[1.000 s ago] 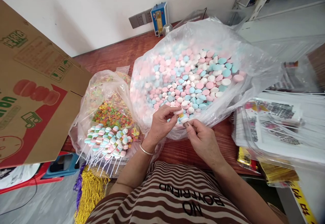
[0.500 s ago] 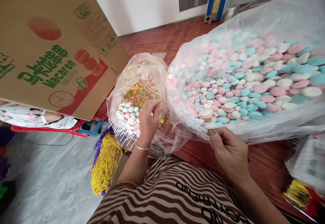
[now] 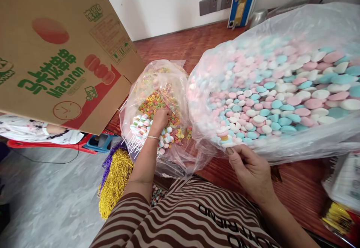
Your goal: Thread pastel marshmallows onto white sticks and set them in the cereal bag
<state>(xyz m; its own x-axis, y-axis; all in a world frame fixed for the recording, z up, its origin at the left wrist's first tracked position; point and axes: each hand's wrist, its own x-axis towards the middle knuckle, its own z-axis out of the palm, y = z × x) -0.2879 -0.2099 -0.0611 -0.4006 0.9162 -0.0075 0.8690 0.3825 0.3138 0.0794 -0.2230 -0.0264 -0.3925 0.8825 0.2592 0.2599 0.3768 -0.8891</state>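
Note:
My left hand (image 3: pixel 160 118) reaches into a small clear bag (image 3: pixel 157 75), its fingertips down among colourful ring candies (image 3: pixel 152 103); whether it has pinched one is hidden. Beside that hand lie finished candy sticks (image 3: pixel 140 126), pastel discs stacked on white sticks. My right hand (image 3: pixel 250 169) rests at the front edge of a large clear bag (image 3: pixel 281 27) full of pink, blue and white disc candies (image 3: pixel 281 90). It pinches a partly stacked candy stick (image 3: pixel 224 137) that stands upright against the bag.
A cardboard box (image 3: pixel 56 53) printed "Macaron" leans at the left over the wooden table (image 3: pixel 174 45). Gold beaded strands (image 3: pixel 115 180) hang below the small bag. A blue device (image 3: pixel 243 2) and wall sockets (image 3: pixel 215 2) sit at the back. Printed packets (image 3: pixel 343 180) lie at the right.
My left hand left the stick, swung left to the small bag and now dips into the ring candies. My right hand keeps the stick. The view turned left.

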